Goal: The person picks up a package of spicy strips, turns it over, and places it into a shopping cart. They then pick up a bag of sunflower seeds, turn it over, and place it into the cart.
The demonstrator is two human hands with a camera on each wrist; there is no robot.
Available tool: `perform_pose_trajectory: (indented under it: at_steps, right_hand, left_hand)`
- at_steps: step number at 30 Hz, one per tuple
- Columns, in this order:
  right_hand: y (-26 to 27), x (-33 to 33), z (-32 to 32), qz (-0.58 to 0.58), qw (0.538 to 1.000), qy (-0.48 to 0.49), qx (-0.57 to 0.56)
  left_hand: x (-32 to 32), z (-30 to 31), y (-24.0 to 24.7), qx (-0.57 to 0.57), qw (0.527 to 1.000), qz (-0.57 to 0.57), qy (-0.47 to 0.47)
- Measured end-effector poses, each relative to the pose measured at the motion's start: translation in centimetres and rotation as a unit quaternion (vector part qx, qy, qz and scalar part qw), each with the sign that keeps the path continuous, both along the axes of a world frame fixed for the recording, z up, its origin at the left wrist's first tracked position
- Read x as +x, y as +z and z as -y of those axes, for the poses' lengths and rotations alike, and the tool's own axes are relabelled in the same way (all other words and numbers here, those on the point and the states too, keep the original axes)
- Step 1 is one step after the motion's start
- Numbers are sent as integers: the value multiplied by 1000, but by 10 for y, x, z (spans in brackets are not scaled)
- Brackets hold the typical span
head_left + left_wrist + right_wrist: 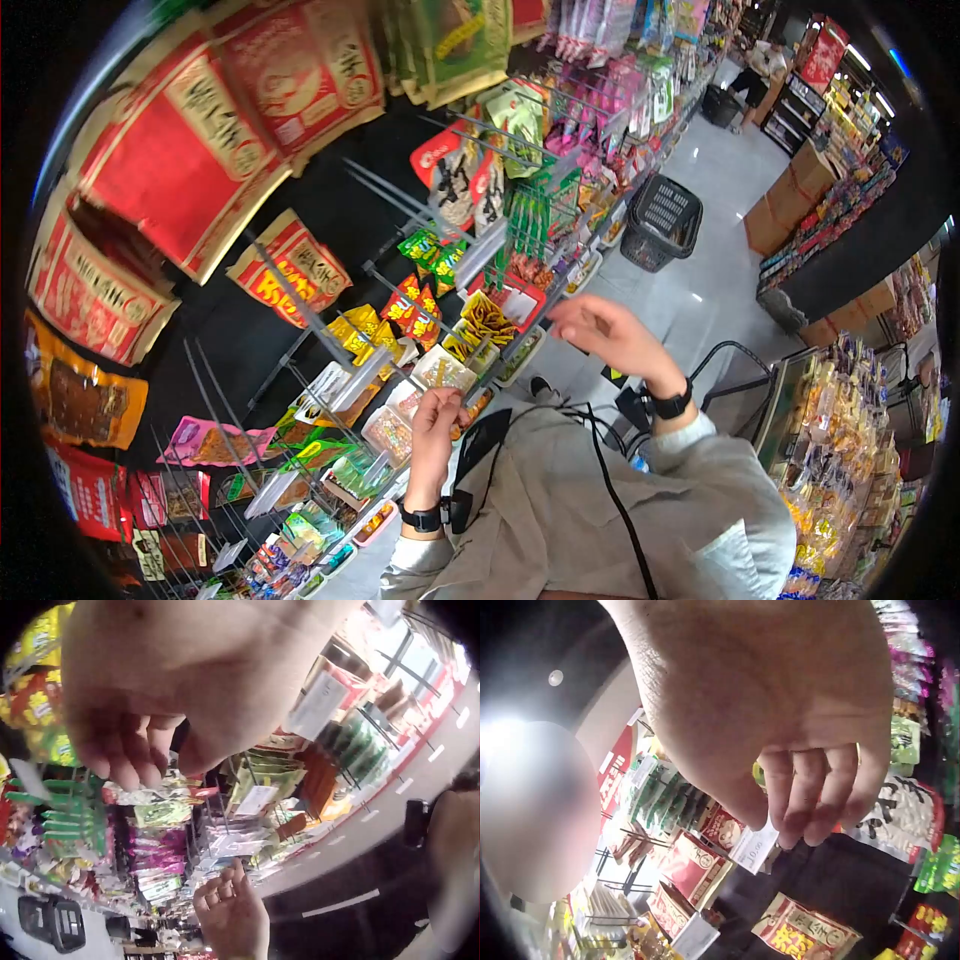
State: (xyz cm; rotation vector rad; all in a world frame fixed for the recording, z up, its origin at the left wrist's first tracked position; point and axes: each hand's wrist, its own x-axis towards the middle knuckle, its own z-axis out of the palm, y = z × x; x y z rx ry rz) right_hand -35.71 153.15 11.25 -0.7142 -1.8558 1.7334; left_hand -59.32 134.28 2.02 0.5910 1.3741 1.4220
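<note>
Loosely bent fingers hold nothing on the left hand (432, 440), which hovers beside the shelf bins near a clear tray of small sweets (388, 432). Farther up the aisle side, the right hand (615, 340) is raised, fingers relaxed and empty, near a red-rimmed bin (527, 300). In the left wrist view the left palm (195, 682) fills the top, with the right hand (234, 919) below it. The right wrist view shows the right palm (772, 697) with fingers hanging loosely in front of hanging packets, a red one (694, 870) among them.
Hooks with red packets (180, 160) project from the rack at left. A dark basket (662, 222) stands on the aisle floor (700, 180). Cardboard boxes (790, 200) and a rack of bagged snacks (840, 430) line the right side. Another person (765, 70) is far up the aisle.
</note>
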Motion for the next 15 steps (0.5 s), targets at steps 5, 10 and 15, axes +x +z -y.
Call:
perform_pose_trajectory:
  at_steps: [5, 10, 15]
  right_hand:
    - [29, -11, -84, -62, 989, 11, 133]
    - [56, -30, -158, -190, 959, 60, 203]
    - [82, -57, -213, -274, 935, 80, 211]
  left_hand:
    - [33, -58, 84, 71, 993, -72, -62]
    - [72, -110, 146, 183, 956, -227, 21]
    - [81, -168, 168, 270, 892, -326, 160]
